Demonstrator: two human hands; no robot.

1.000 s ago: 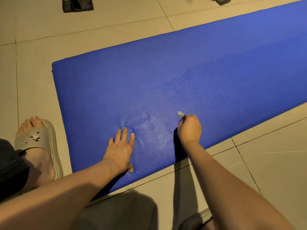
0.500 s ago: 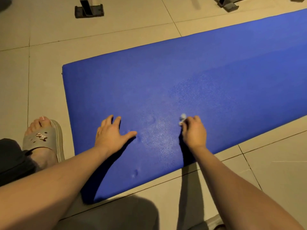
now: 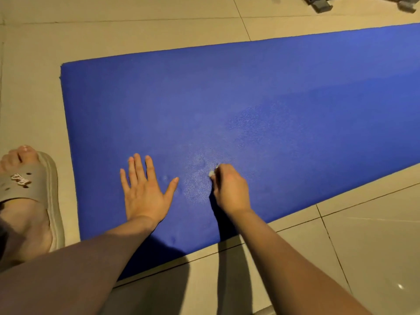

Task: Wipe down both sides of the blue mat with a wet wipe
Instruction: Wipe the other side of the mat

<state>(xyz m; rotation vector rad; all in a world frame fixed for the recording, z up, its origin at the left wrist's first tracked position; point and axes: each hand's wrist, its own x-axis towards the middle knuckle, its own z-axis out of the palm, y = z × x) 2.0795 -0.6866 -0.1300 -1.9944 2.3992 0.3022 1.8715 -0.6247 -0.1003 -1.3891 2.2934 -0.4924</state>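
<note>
Wiping well means even pressure: your right hand [image 3: 229,189] curls its fingers round a small crumpled white wet wipe [image 3: 211,173], close to the near edge of the flat blue foam mat [image 3: 272,98] lying on the beige tiled floor [image 3: 136,30]. Your left hand [image 3: 145,194] lies flat on the mat, fingers straight and spread; pin the mat with it and overlap your strokes.
</note>
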